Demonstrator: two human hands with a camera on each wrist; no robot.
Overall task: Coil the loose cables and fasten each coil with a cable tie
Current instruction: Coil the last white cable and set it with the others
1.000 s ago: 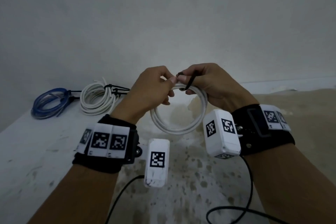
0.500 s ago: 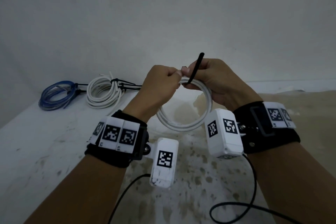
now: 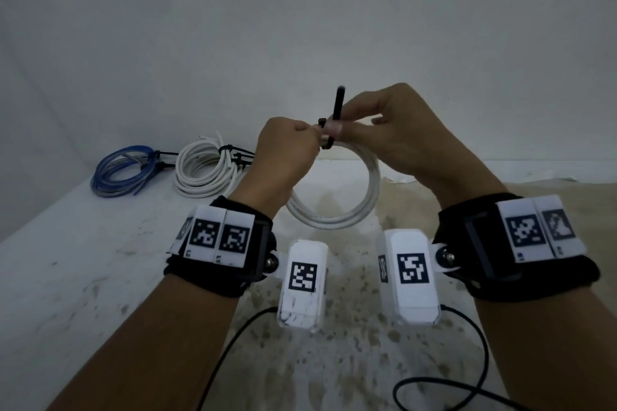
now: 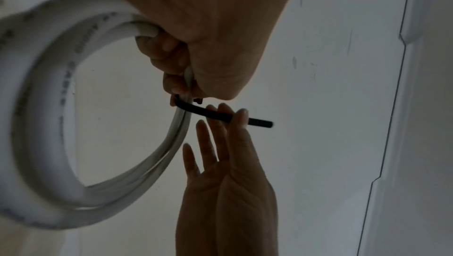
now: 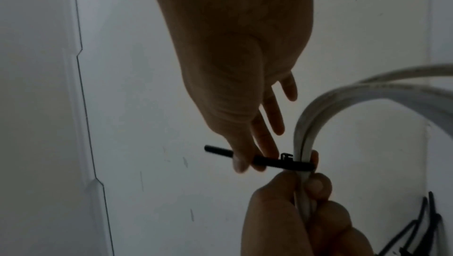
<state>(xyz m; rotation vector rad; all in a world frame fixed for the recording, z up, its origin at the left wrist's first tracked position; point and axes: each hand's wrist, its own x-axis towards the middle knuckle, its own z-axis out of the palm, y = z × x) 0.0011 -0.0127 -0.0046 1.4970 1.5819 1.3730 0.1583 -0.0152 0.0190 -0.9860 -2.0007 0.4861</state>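
- The left hand [image 3: 287, 147] is gripping the white cable coil [image 3: 337, 207] at its top, fingers curled round the bundled strands; the wrist views are showing the strands passing through the closed fist.
- The coil is hanging below both hands, above the desk [image 3: 83, 260], its ring facing the camera.
- The black cable tie [image 3: 336, 110] is wrapping the bundle just beside the left fist, at about 3 o'clock from it in the head view, and its free tail is sticking up toward 12 o'clock.
- The right hand [image 3: 394, 130] is pinching that tail between thumb and forefinger, while its other fingers [image 4: 203, 144] are lying straight and spread, holding nothing.
- The tie's small head [image 5: 286, 156] is sitting against the strands, with the tail apparently already threaded through it.
- Judging from this, the coming pull is turning on the tail's long axis: it is running away from the coil, crosswise to the strands, so the right hand, being the nearer one, should draw along that line while the left is bracing.
- Two coils already tied, one blue [image 3: 123, 170] and one white [image 3: 207, 167], are lying on the desk at about 10 o'clock from the hands.
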